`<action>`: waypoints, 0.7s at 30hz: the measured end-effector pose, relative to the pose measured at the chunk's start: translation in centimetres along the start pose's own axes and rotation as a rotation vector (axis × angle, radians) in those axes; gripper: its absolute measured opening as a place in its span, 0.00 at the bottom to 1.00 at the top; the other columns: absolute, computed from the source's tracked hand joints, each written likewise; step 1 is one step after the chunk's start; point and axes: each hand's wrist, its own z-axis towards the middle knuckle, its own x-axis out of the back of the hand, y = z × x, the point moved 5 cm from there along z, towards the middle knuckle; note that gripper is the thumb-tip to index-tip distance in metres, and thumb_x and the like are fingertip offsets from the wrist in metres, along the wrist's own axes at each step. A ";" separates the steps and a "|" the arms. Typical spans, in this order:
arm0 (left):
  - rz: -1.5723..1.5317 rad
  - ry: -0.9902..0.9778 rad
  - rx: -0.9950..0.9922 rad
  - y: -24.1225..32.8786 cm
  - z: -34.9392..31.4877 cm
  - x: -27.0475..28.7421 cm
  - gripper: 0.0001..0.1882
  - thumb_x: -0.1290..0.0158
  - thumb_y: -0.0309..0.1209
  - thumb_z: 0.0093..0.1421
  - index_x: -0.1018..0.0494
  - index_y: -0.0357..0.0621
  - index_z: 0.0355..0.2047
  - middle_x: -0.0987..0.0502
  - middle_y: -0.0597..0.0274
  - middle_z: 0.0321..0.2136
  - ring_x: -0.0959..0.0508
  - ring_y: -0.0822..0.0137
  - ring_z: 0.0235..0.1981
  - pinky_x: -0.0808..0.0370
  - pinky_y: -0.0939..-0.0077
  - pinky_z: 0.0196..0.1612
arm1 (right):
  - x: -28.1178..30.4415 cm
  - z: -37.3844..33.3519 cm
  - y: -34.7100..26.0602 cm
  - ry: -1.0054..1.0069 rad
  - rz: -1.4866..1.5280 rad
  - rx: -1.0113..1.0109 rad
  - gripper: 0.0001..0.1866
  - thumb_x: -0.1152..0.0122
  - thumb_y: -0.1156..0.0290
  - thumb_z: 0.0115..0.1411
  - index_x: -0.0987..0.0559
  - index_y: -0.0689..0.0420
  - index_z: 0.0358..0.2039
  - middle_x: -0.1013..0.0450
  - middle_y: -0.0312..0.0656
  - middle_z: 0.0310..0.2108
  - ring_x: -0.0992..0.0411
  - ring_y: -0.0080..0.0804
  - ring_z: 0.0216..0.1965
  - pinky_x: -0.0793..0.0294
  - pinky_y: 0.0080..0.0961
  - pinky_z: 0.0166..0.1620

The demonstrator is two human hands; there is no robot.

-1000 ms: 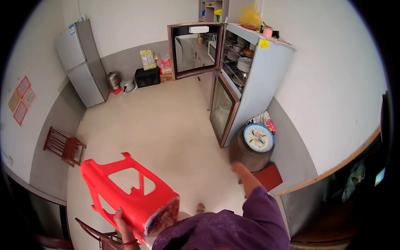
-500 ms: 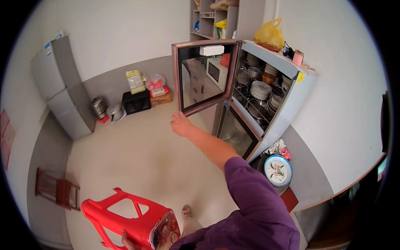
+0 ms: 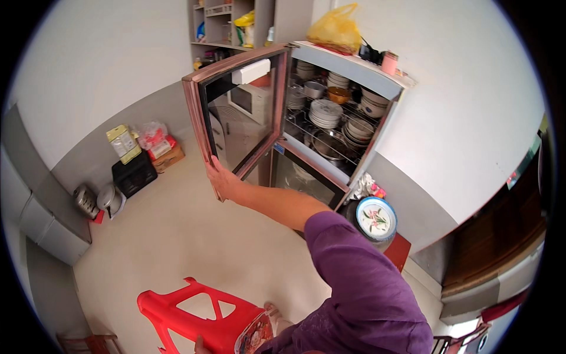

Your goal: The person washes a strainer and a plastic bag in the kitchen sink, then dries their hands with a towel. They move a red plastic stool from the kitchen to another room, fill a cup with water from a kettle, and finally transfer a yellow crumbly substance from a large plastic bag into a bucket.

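Observation:
My right hand (image 3: 224,182) grips the lower outer corner of a glass cabinet door (image 3: 193,109) with a brownish-pink frame, which stands swung wide open. Behind the door, wire racks in the grey dish cabinet (image 3: 392,112) carry stacked plates (image 3: 325,112), bowls (image 3: 372,106) and an amber bowl (image 3: 339,95). A second glass door (image 3: 303,177) below is closed. At the lower edge my left hand (image 3: 201,346) holds a red plastic stool (image 3: 206,321), tipped on its side against my body. Only a bit of that hand shows; the stool hides the rest.
A yellow plastic bag (image 3: 335,29) and a pink container (image 3: 390,62) sit on top of the cabinet. Beside it is a floral enamel tray (image 3: 376,218). Along the wall are a black box (image 3: 134,174), pots (image 3: 110,199) and a fridge (image 3: 53,230). A wooden chair (image 3: 91,344) stands lower left.
My view has turned and come closer to the cabinet. My right hand has stayed at the door's lower corner, and the door is opened wider. The stool remains in my left hand.

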 end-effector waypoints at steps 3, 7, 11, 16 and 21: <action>0.042 -0.045 0.054 -0.4 0.7 -1.8 0.25 0.56 0.44 0.53 0.36 0.38 0.46 0.33 0.57 0.45 0.33 0.61 0.46 0.37 0.69 0.49 | 0.0 -5.7 -0.2 0.065 0.046 -0.034 0.22 0.54 0.57 0.51 0.27 0.57 0.43 0.40 0.48 0.50 0.53 0.49 0.57 0.56 0.59 0.54; 0.088 -0.078 0.080 -0.9 0.6 -4.1 0.25 0.56 0.44 0.53 0.36 0.38 0.46 0.33 0.57 0.45 0.33 0.61 0.45 0.37 0.69 0.49 | -0.7 -16.1 0.7 0.083 0.311 -0.080 0.23 0.52 0.61 0.48 0.28 0.61 0.43 0.40 0.50 0.50 0.52 0.46 0.57 0.53 0.60 0.52; 0.149 -0.109 0.097 -1.6 0.0 -7.1 0.25 0.56 0.44 0.52 0.36 0.39 0.45 0.33 0.57 0.45 0.33 0.61 0.45 0.37 0.69 0.49 | -4.2 -25.7 2.1 -0.075 0.536 -0.288 0.22 0.51 0.64 0.48 0.28 0.62 0.42 0.41 0.51 0.50 0.51 0.45 0.58 0.53 0.60 0.52; 0.242 -0.169 0.122 -2.9 -1.1 -12.4 0.25 0.55 0.44 0.52 0.36 0.39 0.45 0.33 0.57 0.45 0.33 0.61 0.45 0.37 0.70 0.49 | -10.5 -35.8 6.3 0.055 0.500 -0.673 0.16 0.47 0.64 0.44 0.25 0.62 0.31 0.35 0.47 0.42 0.43 0.38 0.51 0.45 0.45 0.47; 0.314 -0.188 0.108 -3.4 -2.0 -15.8 0.25 0.55 0.44 0.52 0.36 0.39 0.45 0.33 0.58 0.45 0.33 0.61 0.45 0.37 0.70 0.49 | -16.5 -39.6 9.6 0.054 0.495 -0.930 0.10 0.51 0.68 0.47 0.29 0.58 0.29 0.34 0.40 0.29 0.37 0.33 0.36 0.41 0.32 0.34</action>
